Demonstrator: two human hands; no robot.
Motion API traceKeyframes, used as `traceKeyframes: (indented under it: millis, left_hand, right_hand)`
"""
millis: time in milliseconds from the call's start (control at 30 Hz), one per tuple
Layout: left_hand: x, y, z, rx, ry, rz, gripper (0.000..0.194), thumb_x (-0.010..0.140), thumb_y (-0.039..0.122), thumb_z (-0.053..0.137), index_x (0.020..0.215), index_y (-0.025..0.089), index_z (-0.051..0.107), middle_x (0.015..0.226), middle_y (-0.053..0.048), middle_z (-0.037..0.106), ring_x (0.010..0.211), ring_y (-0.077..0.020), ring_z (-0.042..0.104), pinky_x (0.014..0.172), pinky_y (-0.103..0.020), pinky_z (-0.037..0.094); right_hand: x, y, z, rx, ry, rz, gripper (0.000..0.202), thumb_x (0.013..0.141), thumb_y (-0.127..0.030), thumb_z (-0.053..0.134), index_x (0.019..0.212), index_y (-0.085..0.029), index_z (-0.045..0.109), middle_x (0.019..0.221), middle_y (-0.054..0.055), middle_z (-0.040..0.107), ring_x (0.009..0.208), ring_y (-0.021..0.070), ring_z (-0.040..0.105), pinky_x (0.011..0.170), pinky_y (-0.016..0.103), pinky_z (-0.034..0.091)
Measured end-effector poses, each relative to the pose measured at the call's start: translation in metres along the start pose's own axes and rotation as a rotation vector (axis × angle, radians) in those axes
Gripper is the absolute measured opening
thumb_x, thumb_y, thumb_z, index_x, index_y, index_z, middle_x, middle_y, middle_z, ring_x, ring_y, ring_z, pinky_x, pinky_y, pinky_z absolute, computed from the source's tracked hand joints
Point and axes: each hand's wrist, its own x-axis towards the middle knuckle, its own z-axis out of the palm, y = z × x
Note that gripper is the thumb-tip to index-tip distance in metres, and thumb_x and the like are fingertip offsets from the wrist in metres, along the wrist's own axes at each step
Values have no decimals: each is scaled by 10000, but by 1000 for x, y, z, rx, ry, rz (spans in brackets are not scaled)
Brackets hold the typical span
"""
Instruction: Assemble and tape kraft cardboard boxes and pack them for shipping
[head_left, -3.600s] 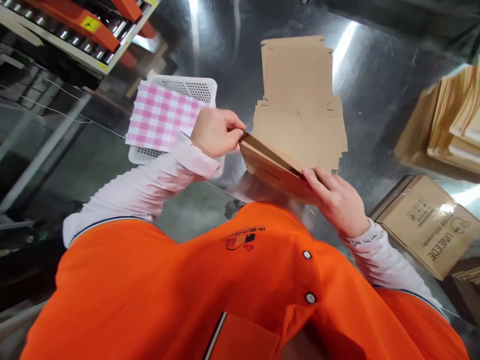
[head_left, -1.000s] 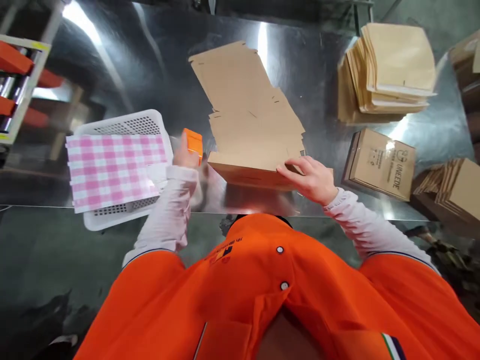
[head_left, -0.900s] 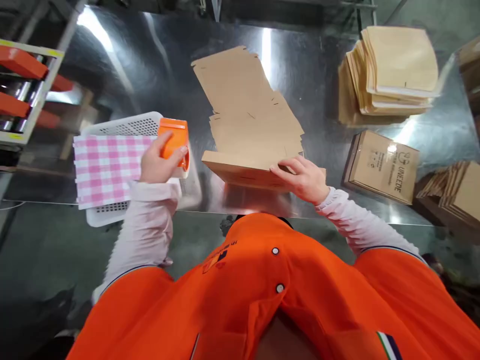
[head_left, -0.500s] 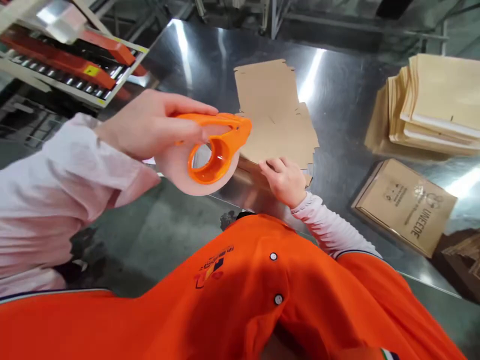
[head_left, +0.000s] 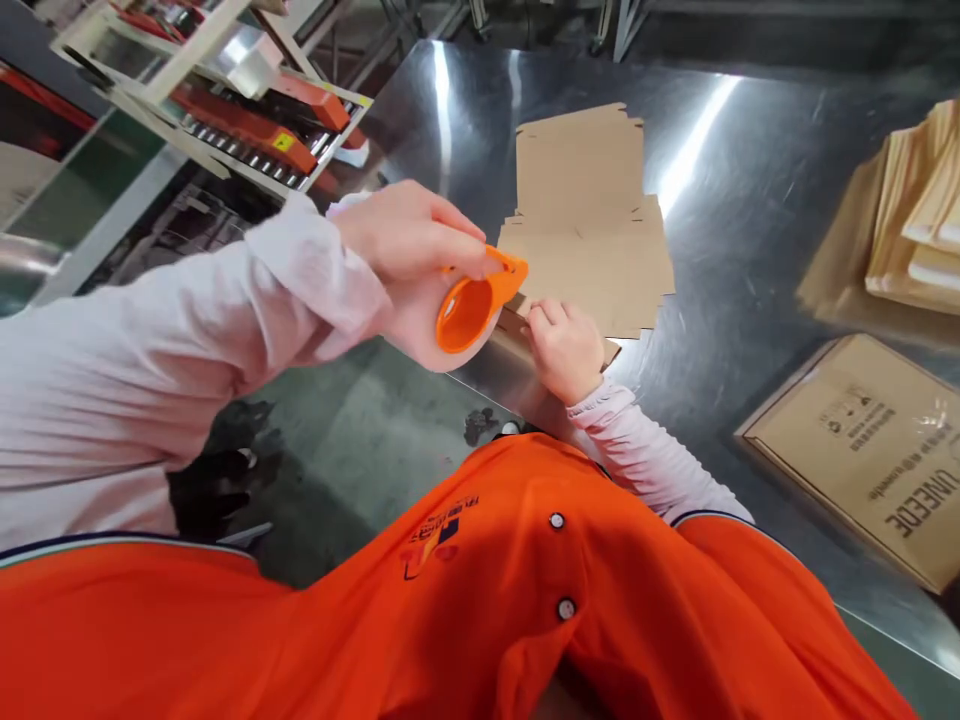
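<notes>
My left hand (head_left: 420, 235) is wrapped round an orange tape dispenser (head_left: 510, 268) that carries a wide roll of clear tape (head_left: 409, 325). The dispenser's tip is over the near left corner of an unfolded cardboard box (head_left: 585, 265). This brown sheet lies on the metal table with its narrow front flap bent up along the table's near side. My right hand (head_left: 566, 350) is closed on that flap, fingers curled over its top edge. Whether tape runs from the dispenser to the cardboard, I cannot make out.
To the right lies a flat closed carton (head_left: 862, 450) with printing. Behind it is a stack of tan paper envelopes (head_left: 915, 215). An orange-railed roller machine (head_left: 262, 120) stands beyond the metal table's (head_left: 750, 200) left end.
The tape dispenser in my left hand has turned and moved to the right, nearer my right hand. My right hand stays at the flap. The view has swung to the left.
</notes>
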Motion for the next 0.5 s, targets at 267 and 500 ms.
traceKeyframes:
  millis: [267, 500]
  left_hand:
    - [-35, -3, 32, -40, -81, -147, 462, 765, 377, 760, 1200, 230, 817, 1093, -1, 795, 1130, -306, 753, 1066, -439, 589]
    - [-82, -64, 124, -107, 261, 103, 735, 700, 380, 747, 1409, 187, 717, 1082, -55, 821, 862, -249, 786, 846, -329, 649]
  right_hand:
    - [1, -2, -4, 66, -18, 101, 315, 1078, -244, 432, 1263, -159, 673, 1226, 188, 669, 1008, 313, 576, 852, 428, 477]
    - [7, 4, -11, 60, -65, 70, 550, 1051, -214, 414, 1591, -148, 491, 1338, 203, 675, 1060, 329, 615, 947, 466, 489]
